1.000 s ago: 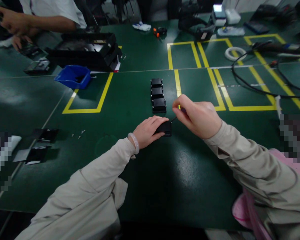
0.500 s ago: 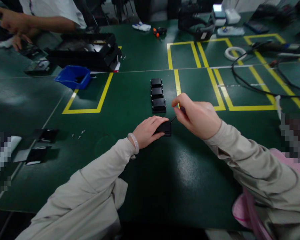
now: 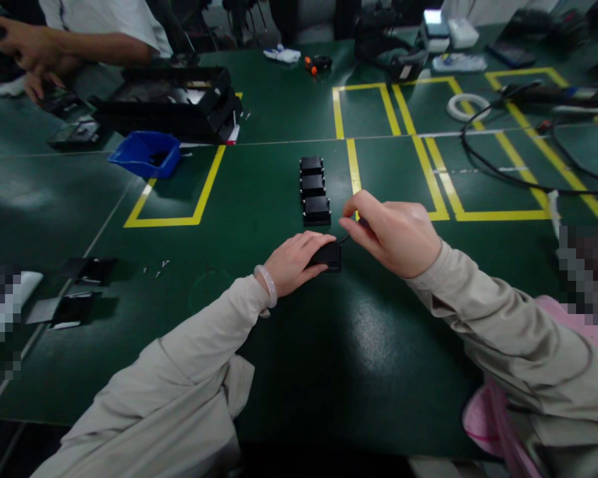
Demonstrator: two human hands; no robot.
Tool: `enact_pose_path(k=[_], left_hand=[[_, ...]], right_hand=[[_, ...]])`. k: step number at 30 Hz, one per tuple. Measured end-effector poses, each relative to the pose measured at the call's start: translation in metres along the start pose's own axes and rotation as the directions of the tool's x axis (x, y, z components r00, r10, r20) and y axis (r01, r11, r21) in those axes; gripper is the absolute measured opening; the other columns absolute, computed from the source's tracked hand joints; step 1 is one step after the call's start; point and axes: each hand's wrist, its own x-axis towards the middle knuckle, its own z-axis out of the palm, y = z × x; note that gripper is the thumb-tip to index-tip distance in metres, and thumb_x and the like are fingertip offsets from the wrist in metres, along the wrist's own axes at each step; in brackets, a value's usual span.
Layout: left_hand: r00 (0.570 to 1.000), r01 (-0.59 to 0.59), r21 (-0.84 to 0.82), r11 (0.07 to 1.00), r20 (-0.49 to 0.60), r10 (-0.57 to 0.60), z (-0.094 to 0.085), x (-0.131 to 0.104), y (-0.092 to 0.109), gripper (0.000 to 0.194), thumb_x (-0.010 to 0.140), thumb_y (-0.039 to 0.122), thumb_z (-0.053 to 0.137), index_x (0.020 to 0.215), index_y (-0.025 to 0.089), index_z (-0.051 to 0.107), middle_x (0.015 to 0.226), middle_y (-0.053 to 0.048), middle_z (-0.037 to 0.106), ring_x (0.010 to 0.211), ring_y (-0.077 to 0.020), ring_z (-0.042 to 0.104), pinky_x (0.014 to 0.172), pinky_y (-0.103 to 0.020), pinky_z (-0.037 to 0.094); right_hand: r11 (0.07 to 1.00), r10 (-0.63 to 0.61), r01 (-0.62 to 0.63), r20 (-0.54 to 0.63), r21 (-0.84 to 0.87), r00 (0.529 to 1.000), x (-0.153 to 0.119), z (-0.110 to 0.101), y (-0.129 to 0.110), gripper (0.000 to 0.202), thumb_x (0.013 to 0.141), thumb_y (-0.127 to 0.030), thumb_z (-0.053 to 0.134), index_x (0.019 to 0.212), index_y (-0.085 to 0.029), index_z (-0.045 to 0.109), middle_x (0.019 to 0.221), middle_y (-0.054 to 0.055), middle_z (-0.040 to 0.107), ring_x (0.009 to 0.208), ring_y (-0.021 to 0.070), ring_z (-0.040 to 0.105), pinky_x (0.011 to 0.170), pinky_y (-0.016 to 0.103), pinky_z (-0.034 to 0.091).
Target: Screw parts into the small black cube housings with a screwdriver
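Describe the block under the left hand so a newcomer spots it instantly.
On the green table, find the line of three black blocks. Nearer the wearer sits a separate black block, the only one with the left hand on it.

Green table (image 3: 259,179), yellow tape lines (image 3: 167,222)

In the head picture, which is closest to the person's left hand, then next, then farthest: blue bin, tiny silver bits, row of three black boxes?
1. Row of three black boxes, just beyond the left hand.
2. Tiny silver bits, off to the left.
3. Blue bin, farther out, also left.
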Motion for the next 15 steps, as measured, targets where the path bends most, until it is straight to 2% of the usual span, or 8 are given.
enact_pose_path(k=[5, 11, 15], left_hand=[[1.000, 0.009, -0.003, 1.000, 0.009, -0.009, -0.0004, -0.0001, 0.0002, 0.046, 0.094, 0.033, 0.054, 0.136, 0.018, 0.042, 0.131, -0.013, 0.054, 0.118, -0.0268, 0.052, 0.103, -0.045, 0.044], [1.000, 0.007, 0.008, 1.000, 0.012, -0.007, -0.0006, 0.0001, -0.0001, 0.047, 0.094, 0.033, 0.054, 0.136, 0.016, 0.042, 0.131, -0.012, 0.053, 0.117, -0.0263, 0.052, 0.103, -0.044, 0.043], [1.000, 0.006, 0.004, 1.000, 0.008, -0.006, -0.0006, 0.0004, -0.0002, 0.046, 0.094, 0.033, 0.054, 0.136, 0.017, 0.042, 0.131, -0.012, 0.054, 0.118, -0.0266, 0.052, 0.103, -0.044, 0.044]], right_hand=[[1.000, 0.004, -0.004, 0.000, 0.011, 1.000, 0.0004, 0.0003, 0.0000, 0.028, 0.095, -0.029, 0.035, 0.105, -0.016, 0.057, 0.063, 0.000, 0.063, 0.055, 0.0127, 0.055, 0.054, 0.025, 0.024], [1.000, 0.009, -0.009, 0.034, -0.003, 0.999, 0.0011, -0.0007, -0.0001, 0.031, 0.096, -0.036, 0.036, 0.101, -0.016, 0.059, 0.064, 0.002, 0.065, 0.055, 0.0137, 0.056, 0.054, 0.025, 0.025], [1.000, 0.017, -0.016, 0.014, -0.017, 1.000, 0.0007, -0.0001, -0.0007, 0.030, 0.094, -0.029, 0.035, 0.110, -0.015, 0.057, 0.067, 0.002, 0.066, 0.057, 0.0140, 0.057, 0.055, 0.025, 0.026]])
